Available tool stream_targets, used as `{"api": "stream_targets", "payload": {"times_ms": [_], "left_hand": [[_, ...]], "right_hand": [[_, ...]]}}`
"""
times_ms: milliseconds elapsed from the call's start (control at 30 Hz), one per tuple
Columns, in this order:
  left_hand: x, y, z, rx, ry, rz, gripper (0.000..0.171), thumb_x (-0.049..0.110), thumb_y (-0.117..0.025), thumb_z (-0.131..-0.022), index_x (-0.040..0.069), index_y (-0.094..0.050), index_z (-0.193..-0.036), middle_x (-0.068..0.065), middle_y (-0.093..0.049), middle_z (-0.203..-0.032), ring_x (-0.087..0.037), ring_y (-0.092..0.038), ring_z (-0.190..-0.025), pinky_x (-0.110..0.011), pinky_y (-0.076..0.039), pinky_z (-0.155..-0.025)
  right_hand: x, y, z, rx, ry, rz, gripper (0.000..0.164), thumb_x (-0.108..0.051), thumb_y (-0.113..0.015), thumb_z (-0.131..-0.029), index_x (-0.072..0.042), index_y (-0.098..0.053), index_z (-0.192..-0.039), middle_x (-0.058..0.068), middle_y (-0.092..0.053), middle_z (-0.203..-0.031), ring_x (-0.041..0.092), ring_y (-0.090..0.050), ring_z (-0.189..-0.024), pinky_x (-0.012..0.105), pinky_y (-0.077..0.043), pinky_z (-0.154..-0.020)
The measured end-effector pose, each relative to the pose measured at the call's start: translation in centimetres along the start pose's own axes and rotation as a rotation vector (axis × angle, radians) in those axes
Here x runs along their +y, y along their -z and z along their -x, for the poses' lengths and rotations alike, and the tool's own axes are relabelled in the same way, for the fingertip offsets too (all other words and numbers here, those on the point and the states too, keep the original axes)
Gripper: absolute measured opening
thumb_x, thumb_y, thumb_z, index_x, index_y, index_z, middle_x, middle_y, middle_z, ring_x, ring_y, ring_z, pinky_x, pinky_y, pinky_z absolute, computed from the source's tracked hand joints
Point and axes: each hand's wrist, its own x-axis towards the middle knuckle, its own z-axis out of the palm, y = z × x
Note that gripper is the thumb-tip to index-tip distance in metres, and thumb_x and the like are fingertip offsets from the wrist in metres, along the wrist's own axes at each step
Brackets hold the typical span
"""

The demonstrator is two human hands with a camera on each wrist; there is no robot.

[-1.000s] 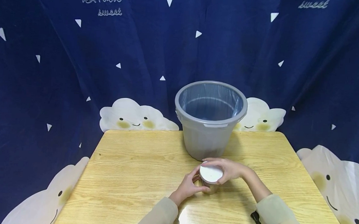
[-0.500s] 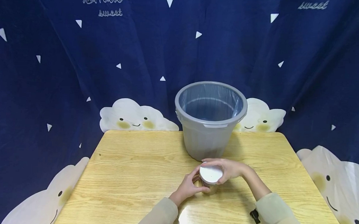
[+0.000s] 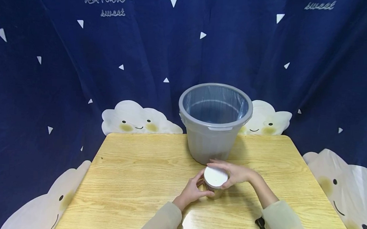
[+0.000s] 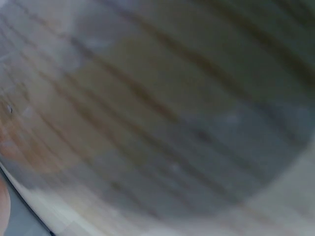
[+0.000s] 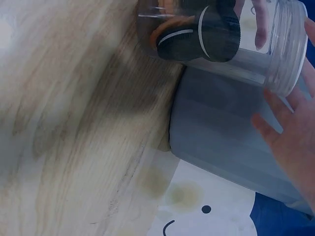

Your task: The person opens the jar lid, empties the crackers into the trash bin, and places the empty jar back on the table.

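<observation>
A clear jar [image 3: 217,194] with a round white lid [image 3: 216,177] is upright on the wooden table, close in front of a grey bucket. Dark sandwich cookies [image 5: 219,37] show through its wall in the right wrist view. My left hand [image 3: 192,191] grips the jar's body from the left, thumb on the near side and fingers behind. From the right, my right hand [image 3: 236,173] spans the lid, its thumb at the near rim and its fingers at the far rim. The left wrist view is filled by a blurred wooden surface with a shadow, and a fingertip at its left edge.
The grey bucket [image 3: 211,139], lined with a clear bag, stands at the table's back edge just behind the jar. A small black object [image 3: 260,223] lies beside the right sleeve. Blue curtain [image 3: 143,58] with clouds surrounds the wooden table [image 3: 138,170].
The right hand's fingers have shifted slightly away from the far rim of the lid, with more of the lid's top showing. The left hand and jar have stayed in place.
</observation>
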Motion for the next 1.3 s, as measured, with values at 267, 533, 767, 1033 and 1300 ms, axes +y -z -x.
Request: {"api": "stream_targets", "payload": {"times_ms": [267,533,767,1033,1300], "left_hand": [[0.0,0.0,0.0,0.012,-0.035,0.010,0.084,0.013,-0.077,-0.073,0.021,-0.031,-0.142,-0.004,-0.045,-0.136,-0.022,-0.045,-0.121,-0.033,-0.044,-0.096],[0.2,0.1,0.0,0.022,-0.062,0.011,0.083,0.008,-0.077,-0.072,0.017,-0.032,-0.141,-0.008,-0.045,-0.135,-0.025,-0.045,-0.121,-0.035,-0.044,-0.096],[-1.5,-0.2,-0.3,0.031,-0.069,0.027,0.085,0.010,-0.078,-0.072,0.021,-0.031,-0.141,-0.007,-0.043,-0.138,-0.027,-0.043,-0.123,-0.035,-0.043,-0.097],[-3.5,-0.7,-0.5,0.041,-0.028,0.019,0.086,0.016,-0.079,-0.071,0.027,-0.031,-0.141,-0.001,-0.043,-0.138,-0.022,-0.043,-0.124,-0.026,-0.041,-0.098],[-3.4,-0.7,-0.4,0.041,-0.019,0.010,0.085,0.018,-0.079,-0.071,0.028,-0.031,-0.141,0.000,-0.043,-0.138,-0.022,-0.043,-0.123,-0.024,-0.040,-0.098]], "right_hand": [[-0.5,-2.1,0.3,0.254,-0.023,0.138,0.074,-0.040,-0.072,-0.076,-0.006,-0.043,-0.134,0.021,-0.044,-0.134,0.040,-0.042,-0.121,0.057,-0.041,-0.092],[-1.0,-4.5,0.2,0.528,-0.091,0.252,0.072,-0.047,-0.072,-0.072,-0.012,-0.049,-0.131,0.014,-0.049,-0.131,0.035,-0.048,-0.116,0.058,-0.042,-0.089],[-1.4,-5.7,0.4,0.625,-0.195,0.247,0.074,-0.050,-0.074,-0.068,-0.016,-0.051,-0.129,0.012,-0.050,-0.127,0.033,-0.051,-0.109,0.056,-0.045,-0.084],[-1.3,-6.6,0.4,0.656,-0.245,0.256,0.078,-0.053,-0.075,-0.066,-0.015,-0.052,-0.129,0.015,-0.048,-0.129,0.036,-0.050,-0.109,0.060,-0.043,-0.084],[-1.2,-7.0,0.3,0.685,-0.238,0.266,0.078,-0.052,-0.077,-0.063,-0.015,-0.053,-0.127,0.010,-0.050,-0.127,0.034,-0.051,-0.109,0.057,-0.045,-0.084]]}}
